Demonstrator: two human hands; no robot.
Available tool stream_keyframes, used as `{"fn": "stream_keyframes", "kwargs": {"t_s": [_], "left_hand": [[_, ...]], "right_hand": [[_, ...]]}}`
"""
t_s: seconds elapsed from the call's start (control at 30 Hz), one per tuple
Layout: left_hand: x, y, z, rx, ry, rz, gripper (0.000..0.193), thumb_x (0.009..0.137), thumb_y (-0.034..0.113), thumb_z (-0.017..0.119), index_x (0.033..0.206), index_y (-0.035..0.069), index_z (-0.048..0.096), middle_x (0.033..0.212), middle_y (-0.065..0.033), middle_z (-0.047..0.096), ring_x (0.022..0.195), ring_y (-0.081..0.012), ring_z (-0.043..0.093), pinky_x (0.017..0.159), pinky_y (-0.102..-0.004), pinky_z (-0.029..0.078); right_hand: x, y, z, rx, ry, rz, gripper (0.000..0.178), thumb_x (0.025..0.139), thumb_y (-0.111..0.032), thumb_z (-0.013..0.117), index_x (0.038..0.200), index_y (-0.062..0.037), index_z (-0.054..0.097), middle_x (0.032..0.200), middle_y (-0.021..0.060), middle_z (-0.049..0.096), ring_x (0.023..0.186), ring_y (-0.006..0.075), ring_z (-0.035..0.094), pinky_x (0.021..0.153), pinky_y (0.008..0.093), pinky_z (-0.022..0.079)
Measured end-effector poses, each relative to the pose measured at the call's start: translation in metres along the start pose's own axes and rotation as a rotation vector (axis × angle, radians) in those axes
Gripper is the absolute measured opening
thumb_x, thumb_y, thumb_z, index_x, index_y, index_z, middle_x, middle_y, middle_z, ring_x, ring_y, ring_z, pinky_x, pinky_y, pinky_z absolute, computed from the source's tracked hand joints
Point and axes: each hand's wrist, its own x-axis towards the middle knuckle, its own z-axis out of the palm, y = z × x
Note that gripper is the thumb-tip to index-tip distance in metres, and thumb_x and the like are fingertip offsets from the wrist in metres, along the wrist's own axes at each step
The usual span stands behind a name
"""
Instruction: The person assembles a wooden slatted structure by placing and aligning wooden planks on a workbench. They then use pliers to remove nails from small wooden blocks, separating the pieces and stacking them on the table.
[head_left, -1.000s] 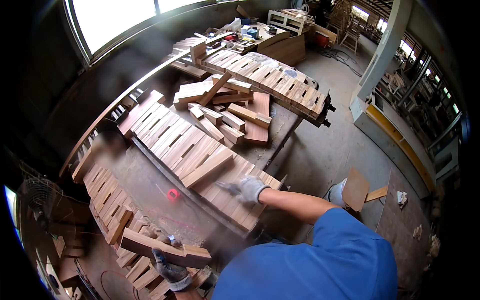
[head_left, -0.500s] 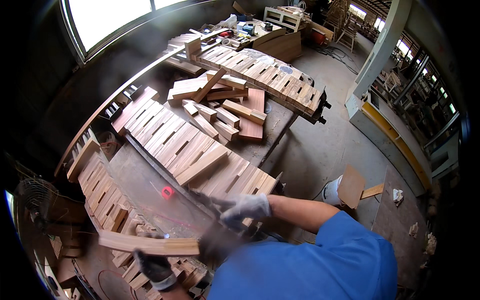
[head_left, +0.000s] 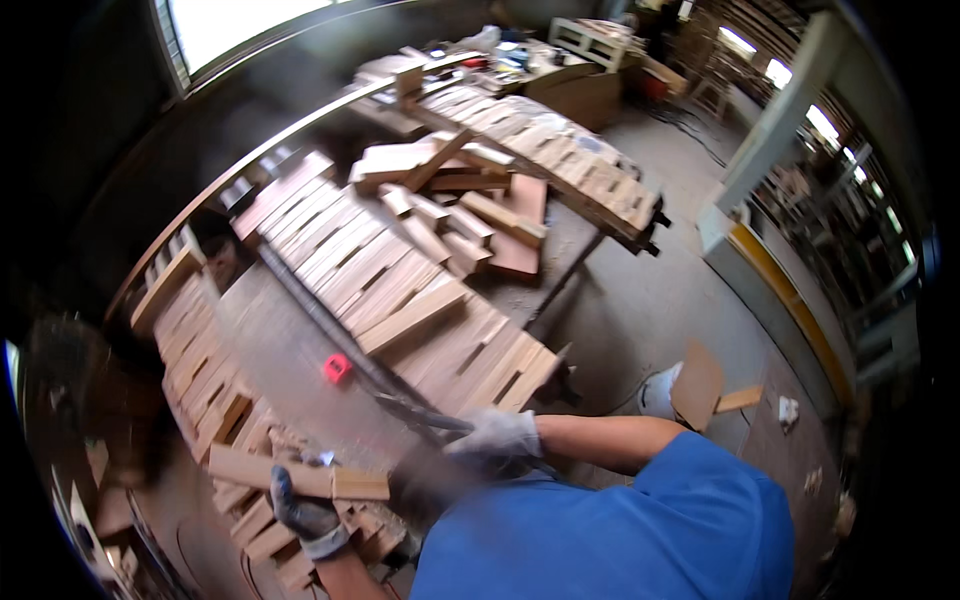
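My left hand (head_left: 305,512), in a grey glove, grips a short wooden board (head_left: 262,470) with the fingers up across its face. A second, lighter wood piece (head_left: 360,485) shows at the board's right end; whether they are joined I cannot tell. Below them lies a stack of wood strips (head_left: 270,540). My right hand (head_left: 500,434), in a whitish glove, is closed at the end of a dark rod-like thing (head_left: 415,410), blurred, whose kind I cannot make out. Just beyond that hand stretches a row of edge-to-edge wood strips (head_left: 370,270), with one loose strip (head_left: 412,317) on top.
A red tape measure (head_left: 337,368) lies on the grey tabletop (head_left: 290,320). Loose wood blocks (head_left: 435,235) are heaped behind the middle row. Another row of strips (head_left: 540,140) lies farther back. A white bucket (head_left: 657,393) with a brown sheet stands on the floor at right.
My left hand has turned, its fingers now up over the board's face, and the board shows more of its broad side. My right hand has shifted slightly down. The view has swung a little.
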Motion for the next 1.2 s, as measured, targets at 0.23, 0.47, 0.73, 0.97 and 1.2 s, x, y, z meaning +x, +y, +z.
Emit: {"fn": "stream_keyframes", "kwargs": {"t_s": [0.23,0.47,0.73,0.97,1.2], "left_hand": [[0.007,0.0,0.022,0.195,0.164,0.167,0.049,0.096,0.017,0.068,0.139,-0.005,0.058,0.103,-0.0159,0.071,0.091,-0.0287,0.072,0.086,-0.0434,0.061],[0.006,-0.004,0.036,0.395,0.171,0.222,0.057,0.091,0.01,0.073,0.143,-0.007,0.055,0.102,-0.0172,0.073,0.09,-0.0271,0.074,0.085,-0.0408,0.062],[0.001,-0.008,0.04,0.625,-0.008,0.247,0.047,0.089,0.003,0.077,0.131,-0.007,0.06,0.1,-0.0127,0.074,0.089,-0.02,0.072,0.083,-0.0352,0.06],[0.003,-0.009,0.039,0.85,-0.128,0.199,0.047,0.086,0.009,0.087,0.125,-0.005,0.066,0.103,-0.0101,0.075,0.088,-0.0164,0.07,0.079,-0.0331,0.057],[0.01,-0.012,0.059,1.118,-0.354,0.235,0.076,0.079,0.025,0.095,0.142,0.003,0.06,0.116,-0.0145,0.076,0.1,-0.0264,0.076,0.088,-0.0392,0.063]], "right_hand": [[-0.024,-0.01,0.006,-0.021,-0.127,0.078,0.025,0.102,-0.022,0.071,0.116,-0.0011,0.07,0.084,0.002,0.066,0.076,0.0088,0.062,0.068,0.0286,0.053],[-0.017,-0.04,0.01,-0.327,-0.173,0.027,0.023,0.101,-0.02,0.069,0.118,-0.0052,0.07,0.083,0.0025,0.068,0.077,0.009,0.063,0.072,0.0306,0.056],[-0.017,-0.069,0.016,-0.456,-0.176,0.01,0.037,0.099,-0.017,0.068,0.135,-0.011,0.07,0.085,0.0056,0.075,0.074,0.0135,0.069,0.074,0.0343,0.059],[-0.011,-0.085,0.015,-0.629,-0.187,0.018,0.039,0.098,-0.018,0.069,0.137,-0.0144,0.072,0.087,0.0112,0.078,0.08,0.0203,0.075,0.078,0.0382,0.06],[0.003,-0.092,0.005,-0.827,-0.202,0.088,0.03,0.094,-0.033,0.073,0.113,-0.0107,0.08,0.09,0.0175,0.078,0.085,0.0344,0.076,0.082,0.0448,0.058]]}}
